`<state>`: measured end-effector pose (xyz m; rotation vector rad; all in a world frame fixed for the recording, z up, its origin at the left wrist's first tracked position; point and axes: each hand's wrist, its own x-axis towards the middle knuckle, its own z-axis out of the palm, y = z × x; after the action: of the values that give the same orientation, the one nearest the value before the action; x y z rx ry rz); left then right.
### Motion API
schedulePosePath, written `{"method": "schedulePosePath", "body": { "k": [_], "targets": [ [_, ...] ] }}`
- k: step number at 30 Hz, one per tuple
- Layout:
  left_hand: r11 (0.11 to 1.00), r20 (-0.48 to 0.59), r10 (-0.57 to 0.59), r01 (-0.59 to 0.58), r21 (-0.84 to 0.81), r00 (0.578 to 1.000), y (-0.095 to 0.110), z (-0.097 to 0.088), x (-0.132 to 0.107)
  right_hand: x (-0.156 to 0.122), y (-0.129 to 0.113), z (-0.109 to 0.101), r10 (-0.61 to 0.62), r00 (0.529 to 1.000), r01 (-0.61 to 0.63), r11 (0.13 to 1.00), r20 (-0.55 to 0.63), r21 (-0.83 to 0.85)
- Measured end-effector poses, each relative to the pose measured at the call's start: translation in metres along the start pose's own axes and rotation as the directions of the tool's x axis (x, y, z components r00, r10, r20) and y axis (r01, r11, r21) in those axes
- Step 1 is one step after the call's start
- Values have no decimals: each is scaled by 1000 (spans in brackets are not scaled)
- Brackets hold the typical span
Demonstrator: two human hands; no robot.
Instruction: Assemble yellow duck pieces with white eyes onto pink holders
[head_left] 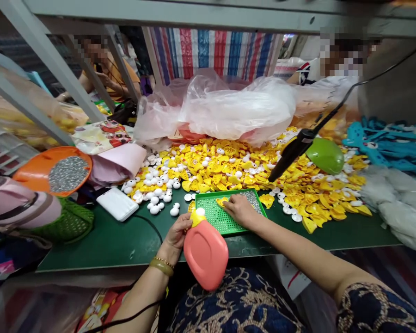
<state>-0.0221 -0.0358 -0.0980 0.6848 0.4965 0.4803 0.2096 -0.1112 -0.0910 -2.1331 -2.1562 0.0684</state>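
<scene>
Coral plastic shell [206, 254] hangs over the near edge of the green bench [125, 240], at 6 o'clock from the green perforated tray [217, 217]. The left hand [178, 231] is closed around its top end, fingers curled on the yellow cap piece [196, 218], which carries a white bead. The right hand [241, 210] lies palm down on the tray with its fingers loosely bent and its fingertips at a patch of small metal pieces [253, 201]; whether it pinches one cannot be told. At 12 o'clock from the tray spreads a heap of yellow plastic parts [246, 166], with loose white beads [156, 185] at 10 o'clock. A white box [117, 203] sits at 9 o'clock, and beyond it an orange dish [31, 169] holds more metal bits. A green lamp head [326, 155] hovers at 2 o'clock, with clear plastic bags [229, 106] behind the heap.
</scene>
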Motion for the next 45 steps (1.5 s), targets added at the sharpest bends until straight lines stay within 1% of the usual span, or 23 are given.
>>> {"method": "schedulePosePath", "body": {
  "k": [3,8,11,15,17,19,20,21,23,24,25,26,27,28,29,30,31,33,35,37,42,45],
  "targets": [
    [1000,7,3,-3,-23,1000,1,-2,3,-1,3,5,-15,1000,15,1000,-12,-5],
    [1000,18,-8,8,-25,1000,3,-2,6,-2,7,3,53,996,-54,999,-77,-7],
    [1000,15,-14,14,-11,1000,4,-1,7,-5,10,1,70,993,-69,998,-97,8],
    [1000,17,-19,19,10,1000,3,-3,7,-11,8,2,46,995,-44,998,-85,36],
    [1000,16,-19,19,18,1000,2,-4,7,-8,5,0,14,997,-10,998,-81,56],
    [1000,14,-17,17,26,1000,1,-6,6,4,6,-10,-11,996,17,997,-90,76],
    [999,16,-17,17,30,1000,0,-6,6,14,8,-18,-12,995,20,996,-103,84],
    [999,20,-18,17,34,1000,0,-6,6,26,11,-28,-3,992,14,996,-123,88],
    [999,34,-16,15,40,999,0,-5,6,51,20,-53,55,976,-34,995,-213,98],
    [999,42,-12,10,41,999,1,-4,5,61,24,-65,103,951,-73,991,-291,112],
    [999,51,-8,6,41,999,1,-3,5,66,27,-76,147,915,-100,985,-376,141],
    [999,60,-3,0,40,998,2,-2,5,67,29,-83,170,890,-109,980,-423,165],
    [999,70,2,-4,38,998,2,-1,5,62,30,-86,167,892,-103,980,-421,173],
    [999,79,4,-7,37,997,3,-1,5,52,31,-85,141,918,-86,983,-370,161],
    [999,89,3,-6,38,996,3,-1,5,39,31,-80,99,958,-65,989,-270,133],
    [999,98,0,-4,41,995,3,-1,5,25,31,-71,64,989,-54,996,-135,76],
    [999,105,-5,0,45,994,3,-2,5,10,32,-61,65,996,-63,997,-66,43],
    [999,114,-15,9,52,993,3,-3,6,-13,35,-39,111,994,-111,994,7,-19],
    [998,118,-28,21,58,993,2,-3,6,-23,38,-23,167,986,-166,984,21,-58],
    [997,126,-45,37,65,991,1,-3,6,-21,39,-15,209,978,-207,975,23,-80],
    [997,148,-53,43,71,987,2,-2,4,-4,31,-15,272,962,-269,960,33,-74],
    [997,165,-57,46,70,985,3,-1,4,-3,22,-20,271,960,-268,962,77,-46]
  ]
}}
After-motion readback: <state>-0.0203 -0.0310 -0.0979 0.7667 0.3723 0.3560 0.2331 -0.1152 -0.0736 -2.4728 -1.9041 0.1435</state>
